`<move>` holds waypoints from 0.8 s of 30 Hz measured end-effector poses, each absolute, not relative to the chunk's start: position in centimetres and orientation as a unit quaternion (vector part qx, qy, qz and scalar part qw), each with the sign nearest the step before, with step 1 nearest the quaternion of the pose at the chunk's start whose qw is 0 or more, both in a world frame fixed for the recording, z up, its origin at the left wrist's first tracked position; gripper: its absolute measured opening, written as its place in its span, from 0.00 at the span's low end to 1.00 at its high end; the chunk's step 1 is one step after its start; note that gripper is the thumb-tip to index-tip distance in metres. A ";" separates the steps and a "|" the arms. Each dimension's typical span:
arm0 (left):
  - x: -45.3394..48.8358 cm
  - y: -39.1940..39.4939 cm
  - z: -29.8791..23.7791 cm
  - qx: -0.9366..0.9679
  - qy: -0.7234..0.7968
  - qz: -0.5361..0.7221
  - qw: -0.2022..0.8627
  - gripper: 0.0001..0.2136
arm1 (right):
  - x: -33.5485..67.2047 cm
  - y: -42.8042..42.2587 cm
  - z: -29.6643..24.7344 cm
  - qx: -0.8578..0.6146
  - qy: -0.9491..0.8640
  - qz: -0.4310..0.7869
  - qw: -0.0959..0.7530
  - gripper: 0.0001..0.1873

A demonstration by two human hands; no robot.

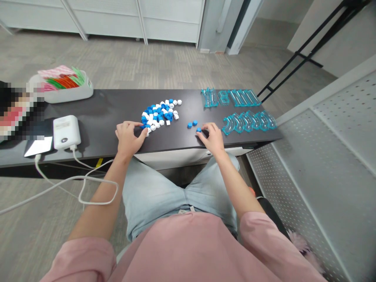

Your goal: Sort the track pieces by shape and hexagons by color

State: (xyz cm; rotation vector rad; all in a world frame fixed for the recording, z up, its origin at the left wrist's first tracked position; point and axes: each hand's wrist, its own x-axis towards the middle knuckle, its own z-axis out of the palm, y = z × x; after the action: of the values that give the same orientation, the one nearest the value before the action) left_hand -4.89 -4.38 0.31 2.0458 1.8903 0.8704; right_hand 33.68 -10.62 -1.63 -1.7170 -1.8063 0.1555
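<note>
The left hand, thumb and fingers apart, is bordering the blue-and-white pile of pieces, while the right hand is touching a blue piece, its grip indiscernible.

Three blue blocks lie right of a blue-and-white block pile.

No legible text, brand, number or sign; only a blurred, illegible marking on the white device.
</note>
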 end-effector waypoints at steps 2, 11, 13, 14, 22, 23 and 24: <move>-4.9 -4.3 0.2 0.698 0.642 0.296 0.111 0.12 | 32.7 -11.7 -1.3 -0.646 -0.700 0.031 0.303 0.16; -4.8 -4.4 0.3 0.695 0.647 0.297 0.103 0.11 | 27.5 -13.0 -0.5 -0.664 -0.718 0.022 0.208 0.37; -4.8 -4.5 0.3 0.695 0.646 0.297 0.103 0.11 | 27.3 -12.4 -0.5 -0.668 -0.714 0.015 0.210 0.37; -4.8 -4.5 0.3 0.696 0.646 0.297 0.104 0.11 | 27.2 -12.1 -0.6 -0.668 -0.713 0.011 0.212 0.37; -4.9 -4.4 0.0 0.696 0.643 0.304 0.101 0.12 | 26.7 -10.8 -0.9 -0.677 -0.715 0.022 0.175 0.44; -5.0 -4.4 0.0 0.695 0.642 0.306 0.102 0.12 | 26.6 -10.8 -0.9 -0.681 -0.713 0.022 0.166 0.46; -5.0 -4.3 0.0 0.695 0.642 0.307 0.103 0.12 | 26.6 -10.9 -0.9 -0.683 -0.712 0.022 0.160 0.47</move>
State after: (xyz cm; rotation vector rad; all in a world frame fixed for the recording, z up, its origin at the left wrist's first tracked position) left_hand -4.99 -4.34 -0.04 2.0516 1.8937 0.9064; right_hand 26.56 -10.86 -0.89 -1.9528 -2.0351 0.0623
